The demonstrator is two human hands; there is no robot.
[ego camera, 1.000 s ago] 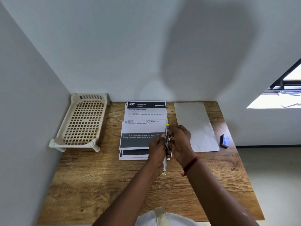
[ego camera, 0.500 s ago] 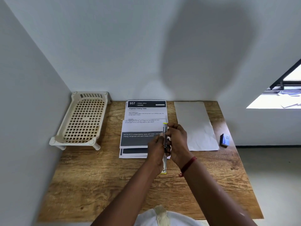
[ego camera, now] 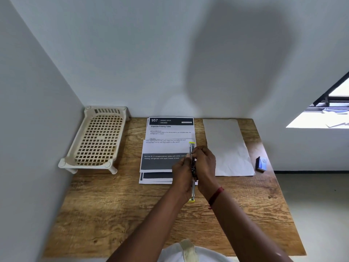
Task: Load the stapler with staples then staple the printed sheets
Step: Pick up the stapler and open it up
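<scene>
stapler (ego camera: 193, 170) sits between both hands over the right edge of the printed sheets (ego camera: 166, 148), yellow tips at both ends | left hand (ego camera: 182, 173) gripping its left side | right hand (ego camera: 204, 163) pinching its right side | small blue box (ego camera: 261, 163) far right on the surface (ego camera: 132, 214), blank sheet (ego camera: 226, 148) next to the stack

Two bare forearms (ego camera: 151, 224) show in the head view. A thin red thread bracelet (ego camera: 216, 196) circles the wrist of the right hand (ego camera: 204, 163). At the bottom centre is a white garment (ego camera: 170, 255), with a beige fabric strip (ego camera: 188, 250) down its middle.
</scene>
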